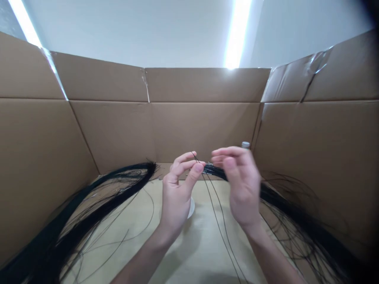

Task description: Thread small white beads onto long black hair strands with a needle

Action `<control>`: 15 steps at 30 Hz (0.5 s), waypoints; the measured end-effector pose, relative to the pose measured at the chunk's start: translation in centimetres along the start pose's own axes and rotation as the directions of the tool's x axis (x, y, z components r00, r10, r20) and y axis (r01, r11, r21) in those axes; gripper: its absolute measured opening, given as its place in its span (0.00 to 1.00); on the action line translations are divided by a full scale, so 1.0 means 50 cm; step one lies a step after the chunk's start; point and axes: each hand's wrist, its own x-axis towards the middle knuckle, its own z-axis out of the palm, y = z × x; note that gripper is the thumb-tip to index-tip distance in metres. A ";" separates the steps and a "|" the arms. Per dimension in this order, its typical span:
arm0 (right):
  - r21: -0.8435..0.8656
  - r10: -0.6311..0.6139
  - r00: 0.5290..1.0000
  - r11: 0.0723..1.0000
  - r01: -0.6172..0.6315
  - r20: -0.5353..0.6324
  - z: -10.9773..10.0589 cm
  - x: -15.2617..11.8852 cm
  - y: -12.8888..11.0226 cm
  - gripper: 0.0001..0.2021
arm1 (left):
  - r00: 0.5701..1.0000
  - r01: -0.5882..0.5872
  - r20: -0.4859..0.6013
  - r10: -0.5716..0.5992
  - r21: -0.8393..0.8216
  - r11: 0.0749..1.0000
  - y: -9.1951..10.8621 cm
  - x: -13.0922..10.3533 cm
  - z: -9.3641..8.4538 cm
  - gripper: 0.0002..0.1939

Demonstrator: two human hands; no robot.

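Observation:
My left hand [179, 189] pinches thin dark strands [217, 215] between thumb and forefinger near the middle. The strands hang down from the pinch toward the bottom edge. Just right of it, my right hand [242, 181] is raised, slightly blurred, its thumb apart from the fingers and nothing visible between them. Between and behind the hands lies a dark bundle [214, 170] with small pale marks on it. The bundle runs on behind my right hand into a thick black hank [296, 215] at the right.
Another black hank [118, 197] with loose strands curves along the left. Cardboard walls [204, 122] surround a pale work surface [142, 236]. A white round object [192, 208] is partly hidden behind my left hand, and a grey cap [245, 144] shows above my right hand.

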 end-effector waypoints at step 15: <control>0.031 0.327 0.873 0.932 -0.362 0.362 -0.033 0.045 0.063 0.14 | 0.997 -0.033 0.078 -0.024 0.647 0.762 -0.194 0.058 -0.199 0.18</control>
